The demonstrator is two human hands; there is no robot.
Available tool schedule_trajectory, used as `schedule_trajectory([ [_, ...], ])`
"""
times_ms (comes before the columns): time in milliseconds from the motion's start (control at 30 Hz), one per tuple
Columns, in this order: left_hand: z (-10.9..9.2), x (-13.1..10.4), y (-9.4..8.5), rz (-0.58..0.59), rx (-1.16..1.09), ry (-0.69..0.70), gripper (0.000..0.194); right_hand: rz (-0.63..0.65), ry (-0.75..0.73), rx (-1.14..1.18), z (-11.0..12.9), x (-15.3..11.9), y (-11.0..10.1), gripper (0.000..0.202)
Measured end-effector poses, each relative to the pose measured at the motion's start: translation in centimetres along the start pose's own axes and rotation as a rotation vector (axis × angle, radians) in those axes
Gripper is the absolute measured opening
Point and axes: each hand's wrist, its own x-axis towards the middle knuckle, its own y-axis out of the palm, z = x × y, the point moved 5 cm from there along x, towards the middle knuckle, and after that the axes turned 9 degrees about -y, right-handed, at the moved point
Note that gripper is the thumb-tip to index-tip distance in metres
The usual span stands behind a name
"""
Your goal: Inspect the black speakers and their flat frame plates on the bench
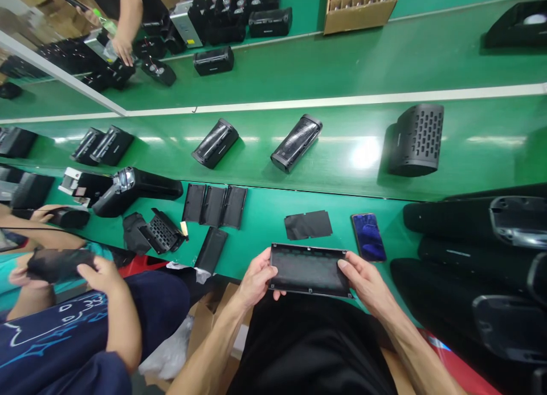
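A black rectangular speaker grille panel [310, 269], its hollow inner side facing up, is held level above my lap. My left hand [258, 278] grips its left end, thumb on the inner edge and fingers underneath. On the right end, my right hand [361, 275] grips it the same way. Just beyond the panel a thin black sheet with notched edges [308, 224] lies flat on the green bench [265, 212]. A phone [368, 237] rests to the right of that sheet, close to my right hand.
Black speakers [297, 143] stand along the green conveyor [342, 172] ahead. Left on the bench lie several panels [215, 206] and a perforated grille [162, 232]. Large black speaker housings [465, 304] crowd the right. A co-worker's hands [100, 272] hold a dark sheet at left. Another person's arm [128, 19] reaches across far left.
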Motion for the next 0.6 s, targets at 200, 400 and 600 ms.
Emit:
schedule_trajectory([
  [200, -0.1, -0.1, 0.0, 0.058, -0.045, 0.028, 0.053, -0.018, 0.026, 0.025, -0.3, -0.2, -0.5, 0.043],
  [400, 0.0, -0.2, -0.3, 0.132, -0.136, 0.076, 0.054, 0.012, -0.005, 0.032, 0.2, -0.4, -0.6, 0.048],
  [600, -0.1, -0.2, -0.4, 0.159, -0.154, 0.12, 0.053, -0.003, -0.046, -0.032, 1.2, -0.2, -0.1, 0.051],
])
